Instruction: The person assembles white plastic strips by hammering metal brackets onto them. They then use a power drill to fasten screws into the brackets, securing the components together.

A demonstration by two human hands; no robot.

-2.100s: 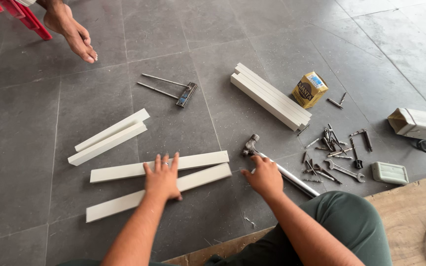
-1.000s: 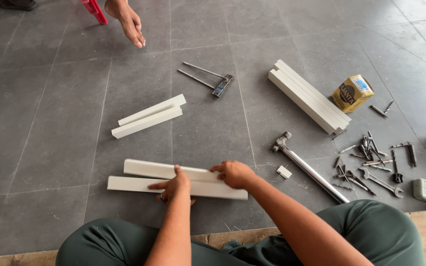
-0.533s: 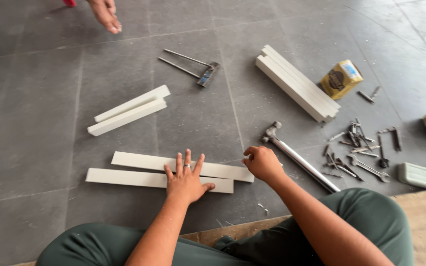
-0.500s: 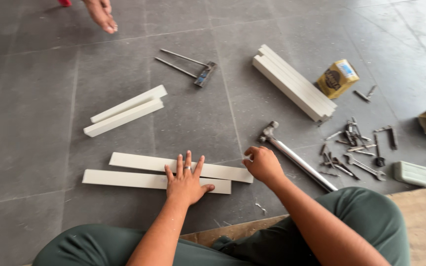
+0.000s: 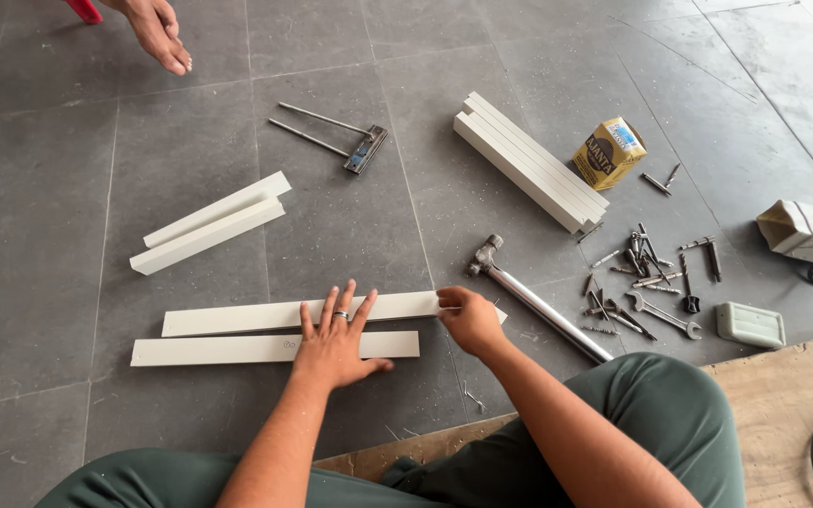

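Observation:
Two long white strips lie side by side on the grey tiled floor in front of me: a far strip (image 5: 237, 318) and a near strip (image 5: 218, 349). My left hand (image 5: 336, 339) lies flat on both, fingers spread, a ring on one finger. My right hand (image 5: 468, 318) curls around the right end of the far strip. A steel-handled hammer (image 5: 534, 298) lies just to the right of that hand, untouched.
Two shorter white strips (image 5: 209, 223) lie to the left, a stack of white strips (image 5: 529, 160) at the back right beside a yellow box (image 5: 608, 152). Loose screws and tools (image 5: 651, 277), a metal clamp (image 5: 341, 136), a white power tool (image 5: 811, 233). Another person's hand (image 5: 157, 33) is at top left.
The view has shifted slightly. My left hand stays spread on the two strips. My right hand has moved left, from near the hammer head onto the end of the far strip.

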